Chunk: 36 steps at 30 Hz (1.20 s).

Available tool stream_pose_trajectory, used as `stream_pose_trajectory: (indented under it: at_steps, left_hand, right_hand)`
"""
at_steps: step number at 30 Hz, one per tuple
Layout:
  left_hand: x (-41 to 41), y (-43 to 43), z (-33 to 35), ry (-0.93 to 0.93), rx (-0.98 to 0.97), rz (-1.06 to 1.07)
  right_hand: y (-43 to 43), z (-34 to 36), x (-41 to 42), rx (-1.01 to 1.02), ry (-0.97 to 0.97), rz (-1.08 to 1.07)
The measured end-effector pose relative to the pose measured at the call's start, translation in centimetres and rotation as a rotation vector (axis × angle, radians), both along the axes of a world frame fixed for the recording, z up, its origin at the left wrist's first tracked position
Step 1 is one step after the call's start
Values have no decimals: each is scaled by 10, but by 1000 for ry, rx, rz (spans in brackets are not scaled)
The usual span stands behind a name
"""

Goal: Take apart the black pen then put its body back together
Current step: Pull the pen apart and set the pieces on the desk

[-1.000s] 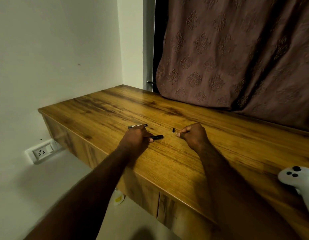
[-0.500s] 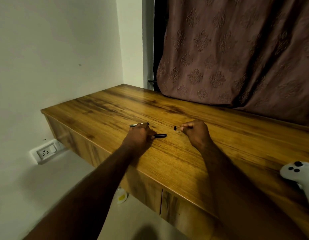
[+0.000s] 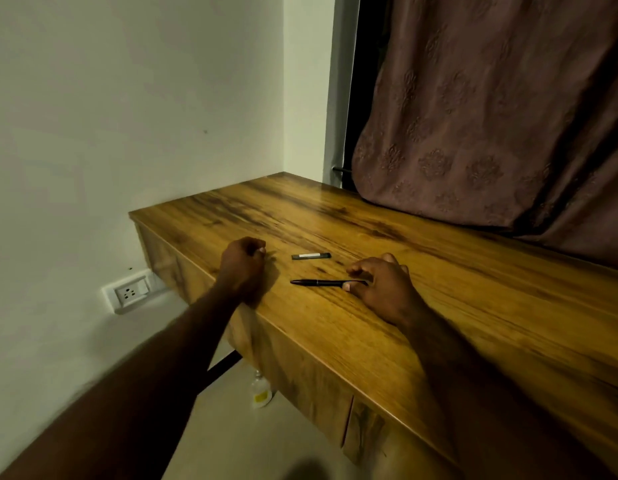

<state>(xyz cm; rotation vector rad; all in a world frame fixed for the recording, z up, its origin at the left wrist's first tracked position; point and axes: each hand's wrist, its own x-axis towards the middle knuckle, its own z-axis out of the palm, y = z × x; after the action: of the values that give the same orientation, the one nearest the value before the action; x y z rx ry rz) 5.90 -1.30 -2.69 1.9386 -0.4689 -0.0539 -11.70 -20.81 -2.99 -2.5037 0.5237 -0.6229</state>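
Note:
A slim black pen (image 3: 319,282) lies flat on the wooden desk top (image 3: 473,306), with its tip pointing left. My right hand (image 3: 383,284) rests on the desk at the pen's right end, which sits between the thumb and curled forefinger. A short black pen piece with a pale label (image 3: 311,256) lies loose just beyond the pen. My left hand (image 3: 243,266) is a closed fist near the desk's front edge, left of both pieces and touching neither. Whether the fist hides anything small cannot be seen.
A brown patterned curtain (image 3: 491,116) hangs over the desk's back right. The white wall has a socket (image 3: 129,293) low on the left. A small bottle (image 3: 260,393) stands on the floor under the desk's front edge.
My left hand has let go of the pen body and drawn left into a fist. The pen now lies on the desk with my right hand at its end. The view shifted right.

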Motion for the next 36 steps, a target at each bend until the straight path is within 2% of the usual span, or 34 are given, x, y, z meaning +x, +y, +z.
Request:
stream_pose_trajectory:
  at_steps: [2, 8, 14, 16, 21, 25, 28, 31, 33, 36]
  left_hand:
    - [-1, -7, 0, -59, 89, -50]
    - [-9, -23, 3, -324, 315, -106]
    - [1, -45, 4, -314, 394, -163]
    - [0, -50, 5, -327, 384, -185]
    - [2, -59, 7, -387, 477, -266]
    - [0, -60, 1, -521, 490, -196]
    - [-4, -54, 2, -555, 408, -89]
    - [-14, -45, 5, -484, 132, 27]
    - [-34, -41, 7, -452, -42, -9]
    - [-68, -43, 5, -486, -79, -145]
  right_hand:
    - [-1, -3, 5, -80, 68, 31]
    - [-4, -2, 10, -157, 25, 25]
    - [-7, -2, 10, -178, 43, 7]
    - [-9, 1, 8, -130, -37, -16]
    - [-9, 10, -2, 38, -446, -151]
    - [-7, 11, -3, 85, -521, -149]
    - [-5, 10, -5, 95, -546, -123]
    - [-2, 9, -6, 252, -558, -99]
    - [2, 10, -5, 374, -534, -103]
    - [13, 11, -4, 556, -485, -71]
